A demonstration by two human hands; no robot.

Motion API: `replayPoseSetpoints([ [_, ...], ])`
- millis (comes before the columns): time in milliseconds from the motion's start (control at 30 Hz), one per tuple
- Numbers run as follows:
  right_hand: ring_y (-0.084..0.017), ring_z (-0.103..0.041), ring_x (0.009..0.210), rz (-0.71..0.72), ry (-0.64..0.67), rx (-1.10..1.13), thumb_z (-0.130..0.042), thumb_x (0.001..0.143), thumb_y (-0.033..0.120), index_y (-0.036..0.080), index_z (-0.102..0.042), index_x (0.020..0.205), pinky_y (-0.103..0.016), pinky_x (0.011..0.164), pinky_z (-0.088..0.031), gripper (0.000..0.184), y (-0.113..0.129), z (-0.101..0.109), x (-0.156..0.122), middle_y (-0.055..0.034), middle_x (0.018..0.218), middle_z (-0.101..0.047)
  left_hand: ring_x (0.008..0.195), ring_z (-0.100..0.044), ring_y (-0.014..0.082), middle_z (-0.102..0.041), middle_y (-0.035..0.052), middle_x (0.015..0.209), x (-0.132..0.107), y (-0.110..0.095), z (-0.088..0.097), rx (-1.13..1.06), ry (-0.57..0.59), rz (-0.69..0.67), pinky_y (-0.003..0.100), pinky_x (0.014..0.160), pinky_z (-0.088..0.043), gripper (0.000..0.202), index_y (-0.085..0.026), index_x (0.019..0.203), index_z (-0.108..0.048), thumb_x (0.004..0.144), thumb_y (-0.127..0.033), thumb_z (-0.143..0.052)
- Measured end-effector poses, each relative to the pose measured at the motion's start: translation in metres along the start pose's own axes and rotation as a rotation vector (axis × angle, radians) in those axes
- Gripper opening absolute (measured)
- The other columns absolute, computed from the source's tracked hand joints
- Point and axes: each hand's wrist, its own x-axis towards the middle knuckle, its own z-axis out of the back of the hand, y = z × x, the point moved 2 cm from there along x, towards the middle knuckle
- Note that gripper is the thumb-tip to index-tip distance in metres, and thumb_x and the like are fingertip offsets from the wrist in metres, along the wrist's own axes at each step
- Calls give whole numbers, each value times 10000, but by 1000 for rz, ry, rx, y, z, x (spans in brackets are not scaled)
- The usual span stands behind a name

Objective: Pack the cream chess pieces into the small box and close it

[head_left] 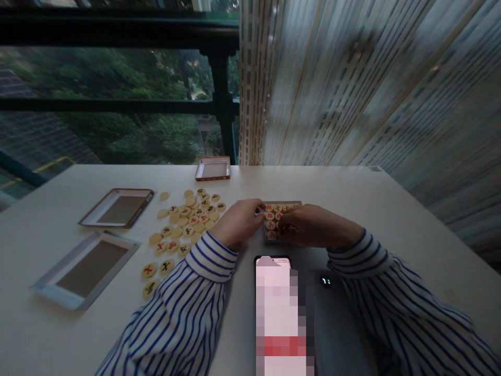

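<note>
Round xiangqi pieces (270, 225) with red characters lie in rows inside a shallow box (272, 241) near the table's middle. At the box's upper left side my left hand (242, 222) has its thumb and fingers closed on the edge. My right hand (309, 224) is over the box's right part, fingers curled down onto the pieces; whatever they hold is hidden. Left of my left hand, many loose xiangqi pieces (188, 230) are spread and heaped, some showing red or black characters and others blank sides up.
A phone (274, 303) with a lit screen lies in front of me, beside a dark object (326, 281) with a small lit display. To the left are a brown-rimmed tray (148, 201) and a clear plastic lid (43, 284). A smaller tray (228, 169) stands at the far edge.
</note>
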Motion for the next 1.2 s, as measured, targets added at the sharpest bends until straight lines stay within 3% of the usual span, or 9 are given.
replayPoseSetpoints([
  [267, -123, -527, 589, 13, 2, -2, -479, 784, 244, 189, -607, 743, -231, 510, -298, 145, 1, 0, 0, -26, 715, -632, 888, -624, 186, -680, 71, 1003, 0, -1, 1, 18, 22, 10, 269, 751, -462, 298, -170, 1050, -614, 817, -276, -463],
  [500, -140, -552, 630, -4, 47, 20, -458, 821, 314, 184, -632, 762, -239, 539, -337, 225, 3, 3, 1, -48, 745, -646, 894, -624, 189, -677, 73, 1007, 0, 0, 1, 16, 23, 12, 270, 760, -465, 292, -170, 1046, -614, 817, -280, -471],
  [1200, -127, -534, 595, 12, 17, 15, -466, 827, 343, 188, -622, 742, -237, 513, -307, 236, 2, 2, 0, -32, 718, -639, 905, -620, 190, -673, 77, 1023, 0, 0, 1, 21, 25, 7, 273, 769, -462, 300, -164, 1054, -608, 819, -281, -463],
])
